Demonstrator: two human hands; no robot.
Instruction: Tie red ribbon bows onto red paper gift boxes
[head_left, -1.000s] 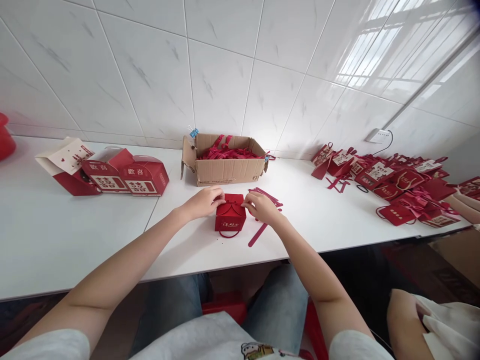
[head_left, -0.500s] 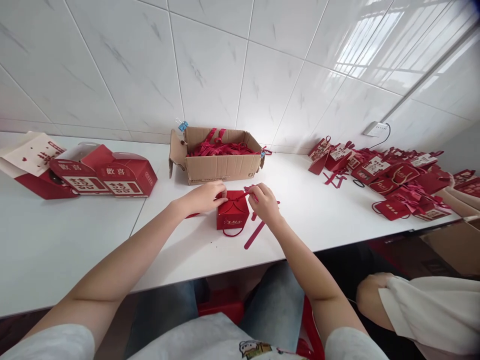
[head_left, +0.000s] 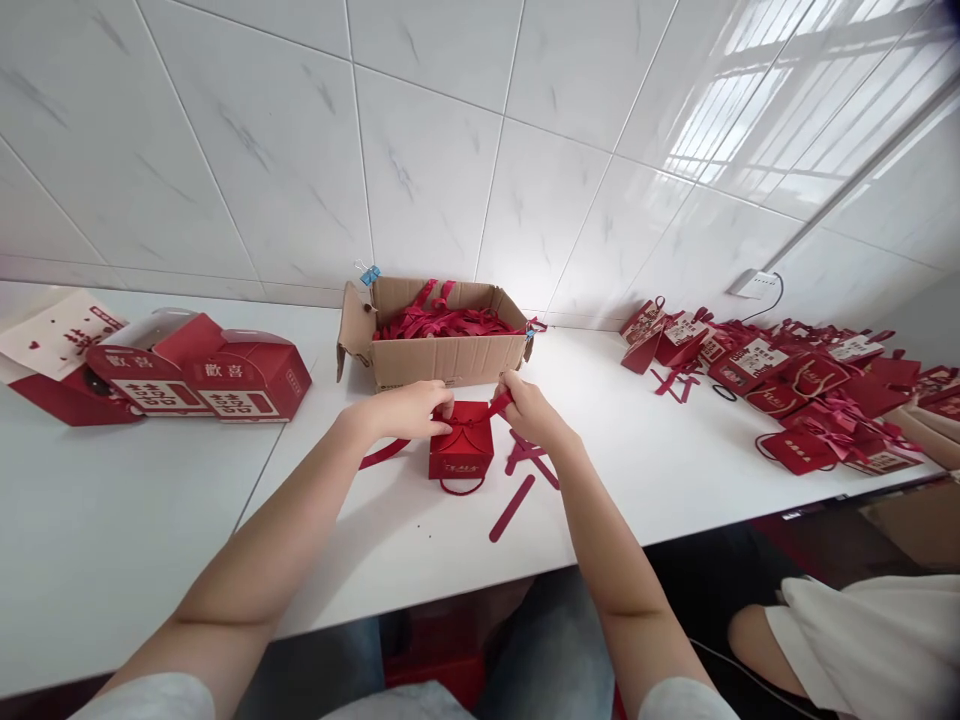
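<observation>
A small red gift box (head_left: 460, 455) with gold lettering on its front stands on the white table, a cord handle (head_left: 462, 489) drooping before it. Across its top runs a red ribbon (head_left: 498, 404), knotted near the middle. My right hand (head_left: 528, 408) pinches one ribbon end and holds it up to the right of the box. At the box's upper left corner, my left hand (head_left: 420, 410) is closed, its fingertips on the ribbon near the knot. The ribbon's other tail (head_left: 385, 455) lies on the table under my left wrist.
Behind the box, a cardboard carton (head_left: 450, 360) holds many red ribbons. Loose ribbon strips (head_left: 512, 508) lie to the right. Larger red boxes (head_left: 247, 380) stand at left. Many small boxes (head_left: 817, 380) are heaped at right, beside another person's white sleeve (head_left: 870, 630).
My right hand has drawn the ribbon end up and away from the box. The left hand stays at the knot. The whole view has shifted slightly, with things appearing lower.
</observation>
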